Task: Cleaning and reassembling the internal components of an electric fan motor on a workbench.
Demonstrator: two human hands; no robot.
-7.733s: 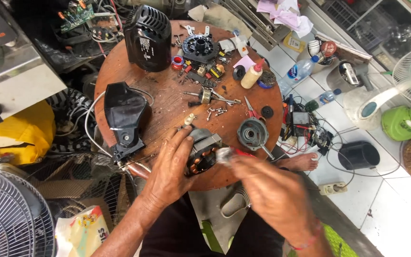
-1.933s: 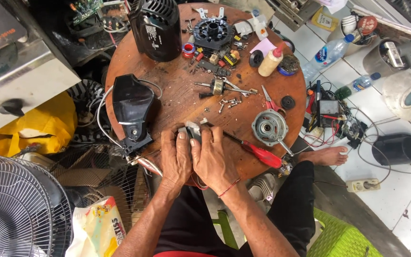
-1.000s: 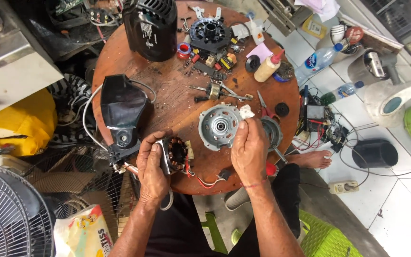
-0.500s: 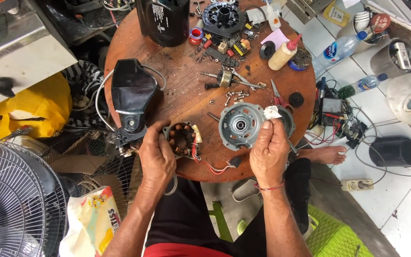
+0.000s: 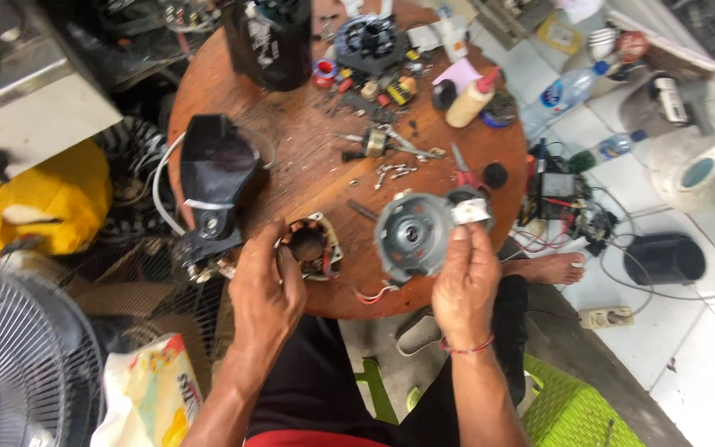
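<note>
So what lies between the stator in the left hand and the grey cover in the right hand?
In the head view, only bare wooden table separates the stator and the grey cover; red and white wires lie just below the gap.

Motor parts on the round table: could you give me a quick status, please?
Left hand holds copper-wound stator. Right hand holds grey end cover. Screws scattered beyond.

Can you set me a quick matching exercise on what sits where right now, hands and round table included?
Things:
1. stator with copper windings
2. grey motor end cover
3. squeeze bottle with red tip
4. black fan housing

Places:
A. far side of the round table
B. in the right hand
C. table's left edge
D. in the left hand

Pairs: 1-D, 2-B, 3-A, 4-C.
</note>
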